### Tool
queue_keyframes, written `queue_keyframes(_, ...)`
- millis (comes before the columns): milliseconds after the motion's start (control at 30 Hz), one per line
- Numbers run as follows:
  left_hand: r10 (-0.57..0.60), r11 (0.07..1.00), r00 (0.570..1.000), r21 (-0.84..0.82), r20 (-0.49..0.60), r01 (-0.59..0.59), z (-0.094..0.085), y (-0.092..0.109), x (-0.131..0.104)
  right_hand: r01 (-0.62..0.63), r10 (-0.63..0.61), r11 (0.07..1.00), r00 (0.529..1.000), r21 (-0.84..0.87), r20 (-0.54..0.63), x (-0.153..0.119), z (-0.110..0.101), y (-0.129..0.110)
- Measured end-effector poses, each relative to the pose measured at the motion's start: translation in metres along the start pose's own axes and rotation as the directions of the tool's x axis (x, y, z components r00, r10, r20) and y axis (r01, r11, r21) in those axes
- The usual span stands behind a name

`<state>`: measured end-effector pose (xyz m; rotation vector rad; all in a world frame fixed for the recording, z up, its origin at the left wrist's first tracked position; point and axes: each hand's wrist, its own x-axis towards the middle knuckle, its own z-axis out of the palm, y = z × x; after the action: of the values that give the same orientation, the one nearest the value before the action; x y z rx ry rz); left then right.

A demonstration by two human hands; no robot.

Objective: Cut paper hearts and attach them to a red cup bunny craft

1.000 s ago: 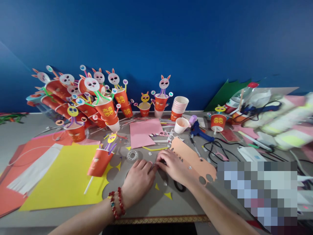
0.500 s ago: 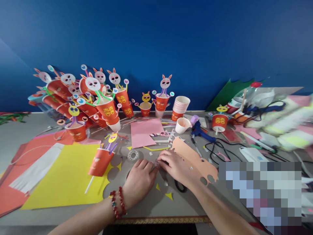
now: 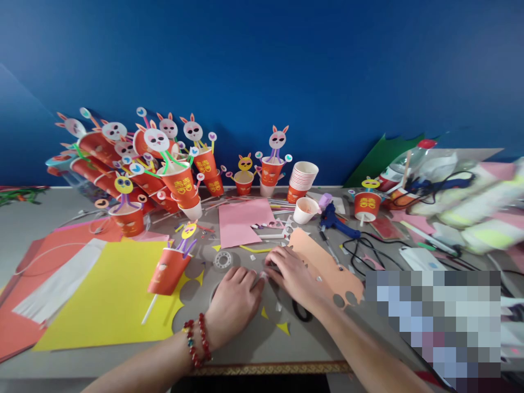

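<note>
My left hand (image 3: pixel 236 300), with red bead bracelets (image 3: pixel 196 341) at the wrist, is closed near the table's middle. My right hand (image 3: pixel 289 273) curls opposite it, and the fingertips of both nearly meet. Something small and pale lies between the fingertips, mostly hidden by them. Just behind my left hand is a roll of clear tape (image 3: pixel 223 260). Black scissor handles (image 3: pixel 302 311) show under my right wrist, beside small yellow paper scraps (image 3: pixel 283 328). To the left, a red cup (image 3: pixel 167 271) with a yellow paper face leans over a yellow sheet (image 3: pixel 106 295).
Many red cups with rabbit faces (image 3: pixel 180 183) crowd the back left. A stack of cups (image 3: pixel 303 177) and a pink sheet (image 3: pixel 241 221) are at the back middle. To the right are an orange sheet (image 3: pixel 323 267), a blue glue gun (image 3: pixel 338 225), cables and a bottle.
The fingertips of my right hand have shifted slightly apart from those of my left. My left hand has hardly moved.
</note>
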<state>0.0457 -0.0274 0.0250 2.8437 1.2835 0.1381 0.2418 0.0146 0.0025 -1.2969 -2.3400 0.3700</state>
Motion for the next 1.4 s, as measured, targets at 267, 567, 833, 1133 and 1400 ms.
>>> queue_keyframes(267, -0.029, 0.997, 0.999, -0.066, 0.043, 0.032, -0.008, 0.004, -0.001, -0.003, 0.002, 1.0, 1.0, -0.016, -0.029, 0.001, 0.003, -0.002)
queue_keyframes(567, -0.091, 0.971, 0.993, -0.217, 0.072, 0.104, -0.062, -0.031, -0.045, 0.026, -0.025, 1.0, 0.998, 0.016, -0.059, 0.0, 0.003, 0.0)
queue_keyframes(833, -0.088, 0.971, 0.992, -0.213, 0.086, 0.105, -0.024, -0.025, -0.08, 0.012, 0.005, 0.993, 0.99, 0.117, -0.141, 0.001, -0.002, -0.005)
queue_keyframes(1133, -0.019, 0.831, 0.984, -0.55, -0.175, -0.082, -0.038, -0.023, -0.053, 0.046, 0.067, 0.924, 0.958, 0.379, -0.279, -0.001, -0.011, -0.007)
queue_keyframes(1400, -0.172, 0.779, 0.957, -0.627, -0.234, -0.013, -0.028, -0.022, -0.002, 0.123, 0.047, 0.861, 0.947, 0.494, -0.318, -0.012, -0.019, -0.024)
